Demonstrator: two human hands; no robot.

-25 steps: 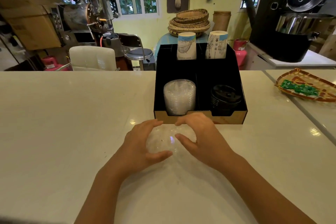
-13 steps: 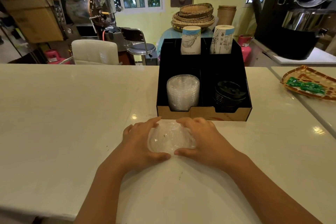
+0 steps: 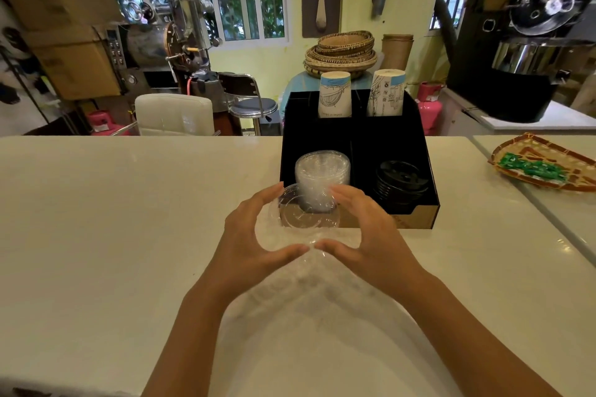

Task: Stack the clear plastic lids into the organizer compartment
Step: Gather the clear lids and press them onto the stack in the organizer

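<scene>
A clear plastic lid (image 3: 306,219) is held between my two hands, lifted off the counter just in front of the black organizer (image 3: 429,177). My left hand (image 3: 254,235) cups its left edge and my right hand (image 3: 367,232) cups its right edge, thumbs nearly meeting below it. Inside the organizer's front left compartment stands a stack of clear lids (image 3: 322,171), right behind the held lid. The front right compartment holds a stack of black lids (image 3: 401,182).
Two stacks of paper cups (image 3: 335,95) stand in the organizer's back compartments. A woven tray with green packets (image 3: 545,167) lies at the right on the white counter (image 3: 129,219). Chairs and coffee roasting machines stand beyond the counter's far edge.
Both hands have raised the clear lid off the counter and carried it forward toward the organizer's front left compartment. The camera view has tilted slightly.
</scene>
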